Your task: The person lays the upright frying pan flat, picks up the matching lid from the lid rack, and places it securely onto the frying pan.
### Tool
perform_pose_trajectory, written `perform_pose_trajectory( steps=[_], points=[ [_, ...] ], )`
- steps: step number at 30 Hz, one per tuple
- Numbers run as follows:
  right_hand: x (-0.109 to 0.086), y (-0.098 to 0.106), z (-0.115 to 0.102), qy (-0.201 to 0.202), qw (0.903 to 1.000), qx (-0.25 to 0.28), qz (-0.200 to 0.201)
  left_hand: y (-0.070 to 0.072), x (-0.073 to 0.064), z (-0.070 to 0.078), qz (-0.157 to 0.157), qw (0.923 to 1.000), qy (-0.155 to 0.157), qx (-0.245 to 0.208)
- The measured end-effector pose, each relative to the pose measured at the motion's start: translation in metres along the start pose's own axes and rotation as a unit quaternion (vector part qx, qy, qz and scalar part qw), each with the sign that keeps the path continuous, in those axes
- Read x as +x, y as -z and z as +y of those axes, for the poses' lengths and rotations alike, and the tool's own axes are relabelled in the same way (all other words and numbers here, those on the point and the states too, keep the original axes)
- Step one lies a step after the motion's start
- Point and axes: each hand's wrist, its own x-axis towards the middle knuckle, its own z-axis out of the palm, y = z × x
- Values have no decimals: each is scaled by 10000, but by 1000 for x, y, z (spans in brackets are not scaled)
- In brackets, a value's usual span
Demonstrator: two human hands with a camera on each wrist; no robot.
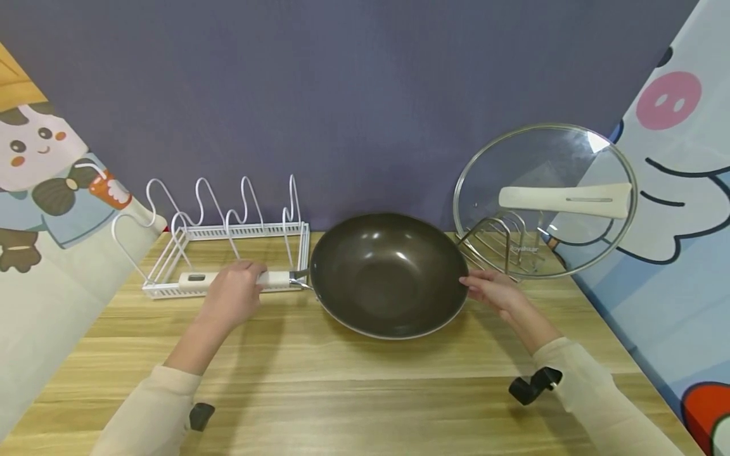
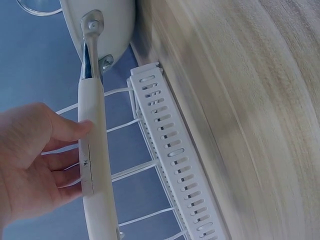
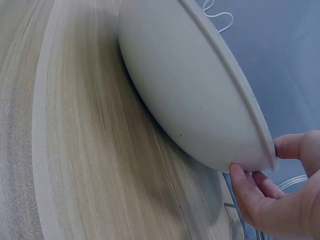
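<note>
the person's left hand (image 1: 232, 288) is gripping the handle (image 1: 276, 279) while the right hand (image 1: 495, 291) is pinching the opposite rim (image 3: 250, 102), probably steadying the wok (image 1: 388, 278) from both ends. it is showing between the white rack (image 1: 228, 232) and the wire stand (image 1: 508, 244), which is propping the glass lid (image 1: 513, 164) on edge, seemingly against rolling

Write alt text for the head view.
A person's left grip holds the cream handle of a dark-lined pan, and the right grip pinches its opposite rim. On the wooden table, a white wire rack stands at left, a glass lid in a metal holder at right.
</note>
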Motion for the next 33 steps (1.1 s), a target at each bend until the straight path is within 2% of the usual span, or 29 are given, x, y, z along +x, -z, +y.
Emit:
perform_pose_trajectory(
  steps=[8, 17, 22, 30, 33],
  points=[
    [1, 1, 1, 50, 9998, -70, -152, 2, -2, 0, -44, 9999, 34, 102],
    [-3, 0, 0, -97, 9993, -369, -23, 7, 4, 5, -379, 9989, 289, -20],
    [-5, 1, -2, -24, 9975, -704, 67, 11, 10, 14, -473, 9981, 390, -118],
    [-6, 3, -4, 47, 9938, -1111, -53, 13, 25, 33, -235, 9987, 447, 23],
    [-8, 3, -6, 73, 9924, -1226, -89, 14, 33, 43, -351, 9983, 452, -72]
  ],
)
